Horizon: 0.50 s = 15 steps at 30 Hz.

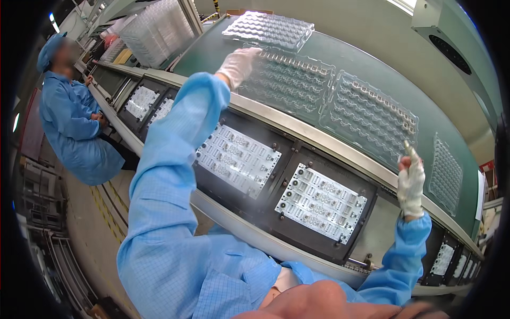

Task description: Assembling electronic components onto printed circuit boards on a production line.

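Observation:
My left hand (237, 66), in a white glove, reaches to the far left corner of a clear plastic tray (289, 82). Its fingers are pressed together at the tray's edge; whatever lies between them is hidden. Small parts line the far row of this tray and of a second clear tray (369, 114) beside it. My right hand (411, 183), gloved with some bare fingertips, is near the second tray's right end. One finger points up and the others curl; any small thing in it cannot be made out. White circuit board panels (239, 159) (321, 203) lie in dark carriers nearer me.
A metal rail separates the green bench (340, 58) from the conveyor line. More clear trays (268, 31) (446, 173) lie on the bench, with tall tray stacks (156, 34) at back left. A person in blue (77, 117) sits at left. A grey machine housing (451, 42) overhangs the right.

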### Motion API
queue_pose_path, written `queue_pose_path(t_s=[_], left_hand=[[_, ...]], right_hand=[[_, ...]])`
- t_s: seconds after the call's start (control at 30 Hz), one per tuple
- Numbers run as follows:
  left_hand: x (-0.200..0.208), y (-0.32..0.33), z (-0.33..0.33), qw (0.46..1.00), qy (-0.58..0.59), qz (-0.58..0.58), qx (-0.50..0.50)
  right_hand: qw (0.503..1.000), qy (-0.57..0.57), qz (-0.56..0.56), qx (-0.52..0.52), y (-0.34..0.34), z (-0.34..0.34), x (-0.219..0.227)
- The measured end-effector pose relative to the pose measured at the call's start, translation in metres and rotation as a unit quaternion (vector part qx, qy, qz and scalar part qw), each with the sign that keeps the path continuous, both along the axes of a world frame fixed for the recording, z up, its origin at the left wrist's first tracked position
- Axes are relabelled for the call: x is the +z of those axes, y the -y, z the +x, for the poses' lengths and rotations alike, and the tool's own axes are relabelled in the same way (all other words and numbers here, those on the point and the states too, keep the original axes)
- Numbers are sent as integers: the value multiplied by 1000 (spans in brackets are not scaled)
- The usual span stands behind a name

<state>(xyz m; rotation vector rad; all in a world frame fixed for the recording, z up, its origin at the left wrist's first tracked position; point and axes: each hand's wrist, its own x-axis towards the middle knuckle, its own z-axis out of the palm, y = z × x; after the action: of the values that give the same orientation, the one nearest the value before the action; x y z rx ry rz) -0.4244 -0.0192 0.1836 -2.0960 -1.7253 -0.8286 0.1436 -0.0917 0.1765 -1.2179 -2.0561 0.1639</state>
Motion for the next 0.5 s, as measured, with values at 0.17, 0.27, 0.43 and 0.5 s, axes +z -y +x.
queue_pose_path(t_s=[0.17,0.27,0.43,0.5], left_hand=[[-4,-36,-30,976,8,-198,93],[-19,-61,-35,986,-10,-140,91],[9,-43,-9,988,42,-107,99],[17,-27,13,992,49,-85,74]], right_hand=[[998,-13,-62,28,53,8,-11],[988,-111,-102,10,78,21,-25],[980,-158,-117,-43,90,41,-61],[978,-164,-119,-57,99,41,-65]])
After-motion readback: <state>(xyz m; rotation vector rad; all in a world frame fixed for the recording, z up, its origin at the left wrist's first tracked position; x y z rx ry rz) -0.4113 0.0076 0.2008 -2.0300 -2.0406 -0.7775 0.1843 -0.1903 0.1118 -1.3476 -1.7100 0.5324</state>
